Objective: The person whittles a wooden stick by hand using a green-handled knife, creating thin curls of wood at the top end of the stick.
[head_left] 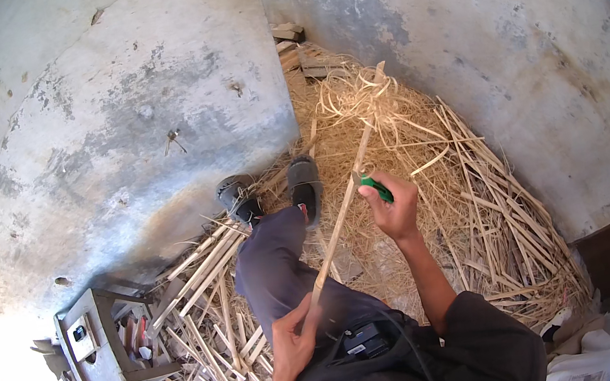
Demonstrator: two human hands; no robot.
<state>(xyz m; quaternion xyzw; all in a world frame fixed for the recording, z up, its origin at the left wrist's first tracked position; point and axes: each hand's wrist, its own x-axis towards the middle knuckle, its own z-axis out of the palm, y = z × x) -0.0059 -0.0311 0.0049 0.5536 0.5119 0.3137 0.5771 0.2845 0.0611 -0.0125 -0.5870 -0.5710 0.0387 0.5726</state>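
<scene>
Closed grips: my left hand (pixel 295 341) round wooden strip (pixel 341 226), frame centre; my right hand (pixel 393 205) on green tool (pixel 379 189) against it. Upper-centre curls (pixel 358 99) suggest shaving partly done; amount left, I can't tell.

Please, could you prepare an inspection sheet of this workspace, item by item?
Surface: floor, mostly covered by shavings and loose strips.
Job's things: pale wooden strip, slanting forward; green tool held at it.
Clutter: loose strips spread at both sides; shavings curl around the pale wooden strip's far end.
Hands: left hand grips the strip's near part; right hand grips the green tool.
Cables: dark cable beside a black device.
Surroundings: worn walls meeting in a corner; box-like furniture at left.
</scene>
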